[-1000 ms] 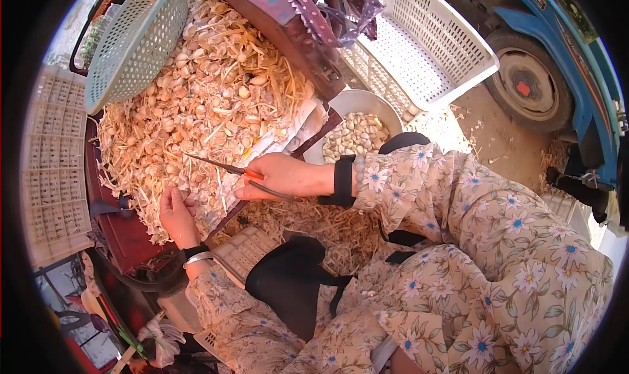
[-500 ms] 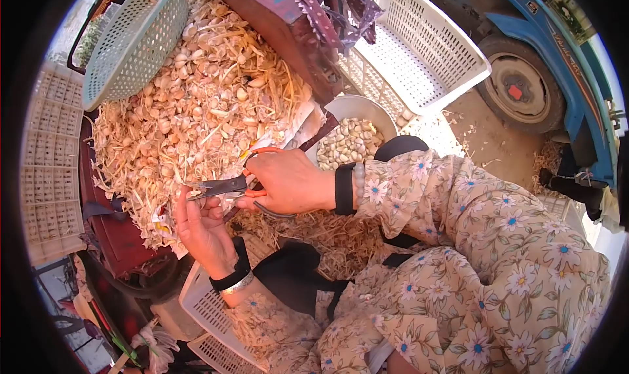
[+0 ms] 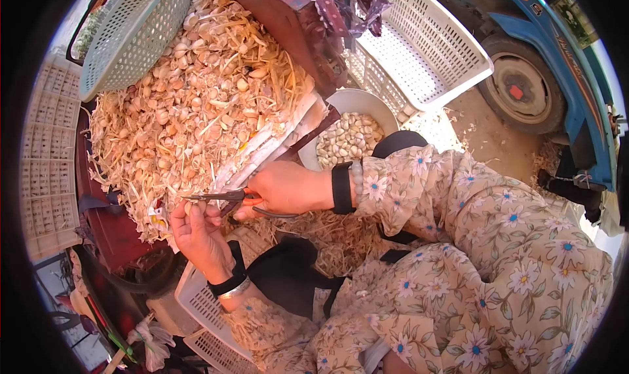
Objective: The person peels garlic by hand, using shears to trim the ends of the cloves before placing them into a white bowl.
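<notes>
My right hand (image 3: 285, 187) is closed round the orange handles of a pair of scissors (image 3: 219, 196), whose dark blades point left. Pinched in the fingertips of my left hand (image 3: 200, 236) is a small garlic bulb (image 3: 195, 207), partly hidden by the fingers. The blades lie right over its top and look nearly closed. Just beyond both hands spreads a heap of garlic (image 3: 190, 105) mixed with dry stalks and skins. Beyond my right wrist, a round metal bowl (image 3: 386, 109) holds many trimmed garlic pieces (image 3: 350, 138).
A green plastic basket (image 3: 134, 40) leans on the heap's far left. White crates stand at upper right (image 3: 426, 43), at left (image 3: 49, 164) and beside my lap (image 3: 206, 302). Dry trimmings (image 3: 341, 240) lie below my hands. A blue vehicle (image 3: 570, 79) is parked at right.
The scissors have gone from open to nearly closed, and their blades now lie across the garlic bulb. My left hand has shifted slightly left, and the view has moved a little.
</notes>
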`<move>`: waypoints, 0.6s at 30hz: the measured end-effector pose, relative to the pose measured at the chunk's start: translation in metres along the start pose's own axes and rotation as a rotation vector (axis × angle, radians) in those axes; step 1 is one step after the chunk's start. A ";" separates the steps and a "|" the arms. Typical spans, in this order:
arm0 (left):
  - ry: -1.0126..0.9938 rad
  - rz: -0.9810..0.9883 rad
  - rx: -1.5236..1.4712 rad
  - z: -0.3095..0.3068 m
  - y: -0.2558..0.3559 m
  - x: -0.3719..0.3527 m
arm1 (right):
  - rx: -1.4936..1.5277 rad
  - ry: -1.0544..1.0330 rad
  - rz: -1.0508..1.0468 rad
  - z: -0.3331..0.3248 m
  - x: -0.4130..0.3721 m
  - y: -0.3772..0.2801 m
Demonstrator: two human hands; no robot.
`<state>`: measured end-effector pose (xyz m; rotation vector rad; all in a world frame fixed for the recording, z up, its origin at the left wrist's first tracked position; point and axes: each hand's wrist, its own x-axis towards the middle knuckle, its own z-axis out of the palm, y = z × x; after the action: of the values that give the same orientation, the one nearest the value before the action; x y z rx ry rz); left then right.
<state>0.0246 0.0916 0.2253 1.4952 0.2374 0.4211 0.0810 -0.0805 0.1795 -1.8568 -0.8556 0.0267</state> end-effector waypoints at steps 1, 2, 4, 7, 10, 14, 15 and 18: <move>0.009 -0.019 -0.015 0.001 0.004 -0.003 | 0.095 -0.101 0.127 -0.001 0.002 -0.001; 0.016 -0.036 -0.031 0.002 0.007 -0.005 | 0.187 -0.202 0.253 -0.005 0.005 -0.001; 0.056 -0.027 0.018 -0.012 0.012 -0.014 | 0.415 -0.373 0.525 -0.018 0.010 -0.007; 0.120 -0.059 0.195 -0.053 0.027 -0.031 | 0.219 -0.235 0.400 -0.016 0.008 0.000; 0.116 -0.292 0.591 -0.114 0.036 -0.062 | 0.191 -0.199 0.373 -0.019 0.008 0.003; 0.061 -0.697 0.989 -0.228 0.000 -0.122 | 0.171 -0.216 0.384 -0.025 0.010 0.000; 0.030 -0.735 1.131 -0.248 -0.014 -0.141 | 0.183 -0.205 0.371 -0.027 0.011 -0.001; 0.075 -0.915 1.128 -0.269 -0.046 -0.175 | 0.199 -0.170 0.339 -0.024 0.010 0.001</move>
<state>-0.2375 0.2632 0.1422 2.2143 1.3112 -0.5056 0.0980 -0.0942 0.1930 -1.8072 -0.6172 0.4709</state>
